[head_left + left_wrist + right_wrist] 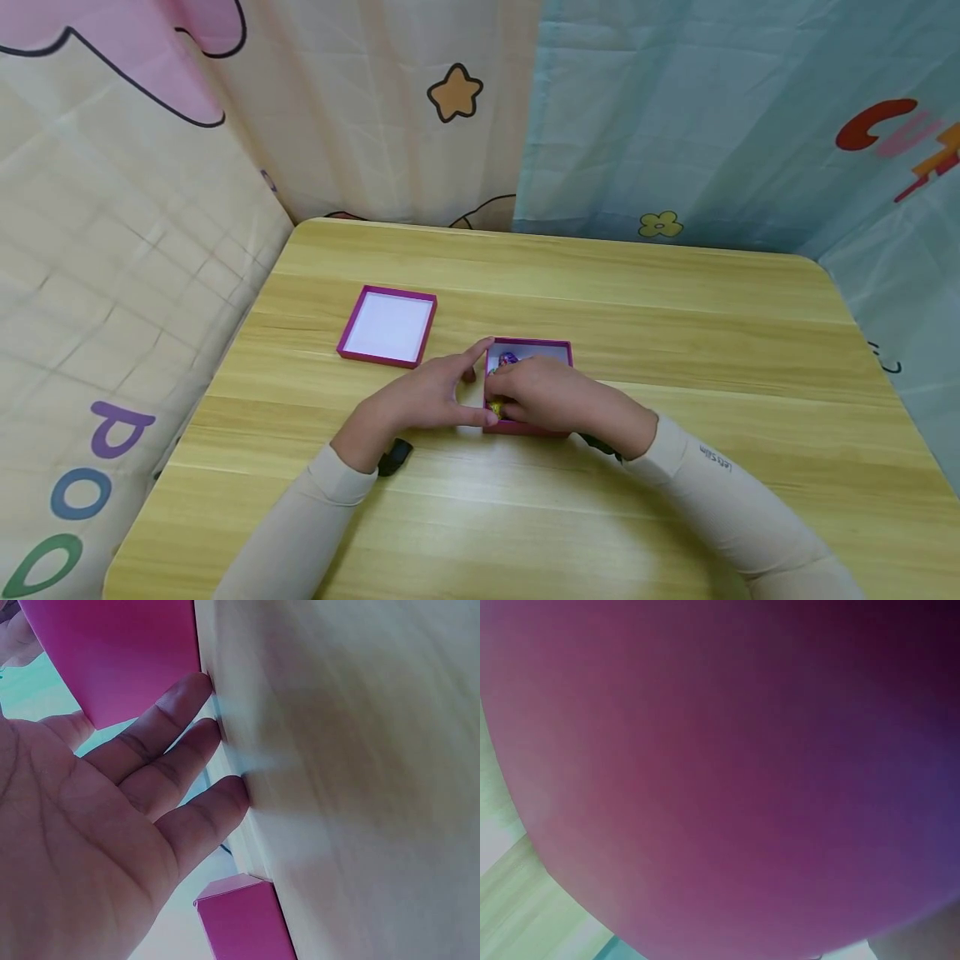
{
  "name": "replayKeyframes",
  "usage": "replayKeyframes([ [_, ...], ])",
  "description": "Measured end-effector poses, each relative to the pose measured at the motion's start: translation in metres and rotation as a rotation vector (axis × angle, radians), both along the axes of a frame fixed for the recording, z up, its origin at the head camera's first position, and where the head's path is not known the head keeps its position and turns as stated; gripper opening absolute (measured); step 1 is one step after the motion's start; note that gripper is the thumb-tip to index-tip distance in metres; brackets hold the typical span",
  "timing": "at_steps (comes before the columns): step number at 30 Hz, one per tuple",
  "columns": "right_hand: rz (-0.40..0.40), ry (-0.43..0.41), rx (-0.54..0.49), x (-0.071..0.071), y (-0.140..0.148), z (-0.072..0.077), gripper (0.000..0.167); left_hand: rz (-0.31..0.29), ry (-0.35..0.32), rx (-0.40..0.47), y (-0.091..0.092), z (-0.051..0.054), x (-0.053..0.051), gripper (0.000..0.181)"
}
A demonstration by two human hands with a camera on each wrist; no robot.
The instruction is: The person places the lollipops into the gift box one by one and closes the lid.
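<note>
A magenta box (532, 342) with a white inside sits on the table, its open side up. My left hand (435, 390) is at its left side, index finger by the far corner and thumb by the near one. The left wrist view shows the other fingers (180, 761) extended beside the box wall, tips at the tabletop. Inside the box, my right hand (547, 390) curls its fingers down around a small shiny yellow wrapped candy (496, 408); its fingertips are partly hidden. A purple wrapped candy (508, 358) lies beyond it. A magenta surface fills most of the right wrist view.
A matching magenta lid (387, 326), white side up, lies to the left of the box on the wooden table (637, 321). Dark wrist devices show under both wrists. Printed curtains (600, 108) stand behind the table and at its sides.
</note>
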State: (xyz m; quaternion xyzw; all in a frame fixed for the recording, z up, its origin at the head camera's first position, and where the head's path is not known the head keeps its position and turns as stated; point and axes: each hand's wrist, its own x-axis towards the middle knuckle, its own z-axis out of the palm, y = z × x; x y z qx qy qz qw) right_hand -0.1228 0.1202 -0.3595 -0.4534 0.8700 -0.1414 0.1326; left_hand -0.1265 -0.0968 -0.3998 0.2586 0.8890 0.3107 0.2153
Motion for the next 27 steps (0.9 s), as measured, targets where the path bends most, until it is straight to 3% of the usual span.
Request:
replayKeyframes([
  [15,-0.029,-0.021,-0.039,-0.002,0.011,0.007,0.008,0.008,-0.014,-0.008,0.000,0.001,0.001,0.108],
  [27,-0.188,-0.049,-0.062,0.000,0.046,0.015,0.023,0.038,-0.044,-0.024,0.002,0.002,0.001,0.108],
])
